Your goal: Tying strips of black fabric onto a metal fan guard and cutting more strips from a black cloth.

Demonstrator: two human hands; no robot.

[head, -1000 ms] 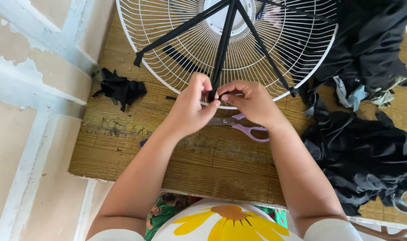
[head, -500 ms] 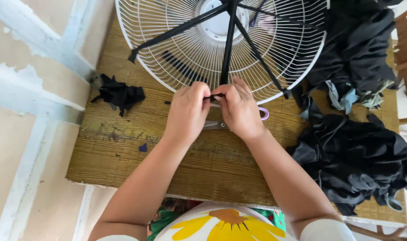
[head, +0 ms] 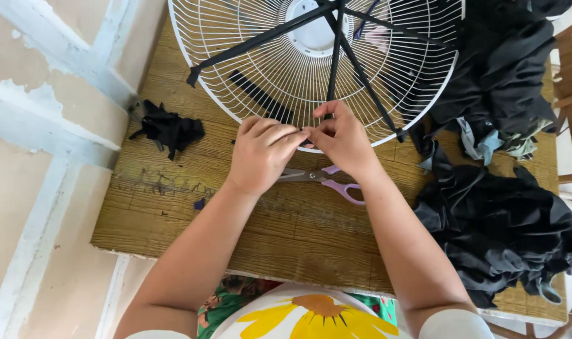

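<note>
Both arms are seen bare up to short white sleeves. A white garment (head: 323, 317) printed with a large yellow flower is worn, with green patterned cloth (head: 226, 301) beside it at the left.

Left hand (head: 262, 152), right hand (head: 341, 139) pinch black strip (head: 331, 75) at fan grille (head: 248, 69) rim; scissors (head: 326, 180) beneath.
</note>
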